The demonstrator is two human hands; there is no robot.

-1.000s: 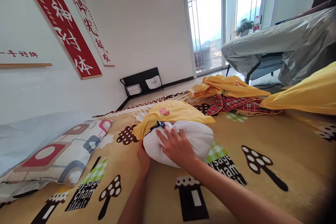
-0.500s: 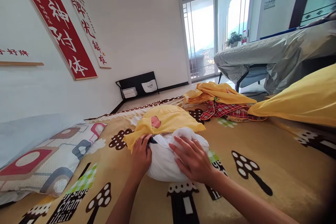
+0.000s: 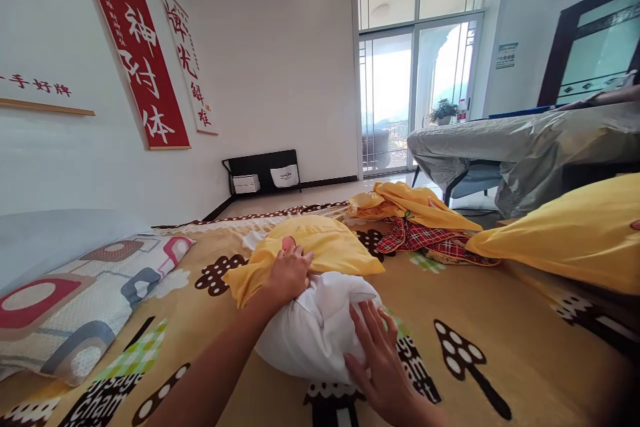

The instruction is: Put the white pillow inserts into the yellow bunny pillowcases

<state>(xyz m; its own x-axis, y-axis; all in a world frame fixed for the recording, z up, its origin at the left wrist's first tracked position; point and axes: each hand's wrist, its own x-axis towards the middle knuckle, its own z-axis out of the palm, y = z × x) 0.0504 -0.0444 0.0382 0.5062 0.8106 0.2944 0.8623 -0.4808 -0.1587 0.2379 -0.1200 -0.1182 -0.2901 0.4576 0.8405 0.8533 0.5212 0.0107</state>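
The white pillow (image 3: 307,343) is at the frame's lower middle. The right hand (image 3: 379,355) touches it, fingers wide. The left hand (image 3: 290,272) presses the yellow cover (image 3: 335,247); I can't tell if it grips.

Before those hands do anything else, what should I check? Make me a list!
1. Left hand on the yellow pillowcase: ok.
2. Right hand on the white pillow: ok.
3. White pillow fully covered: not ok, it bulges out on the near side.
4. Pillowcase opening free of snags: cannot tell, mostly hidden.
5. Patterned pillow apart from both hands: ok, off to the left.
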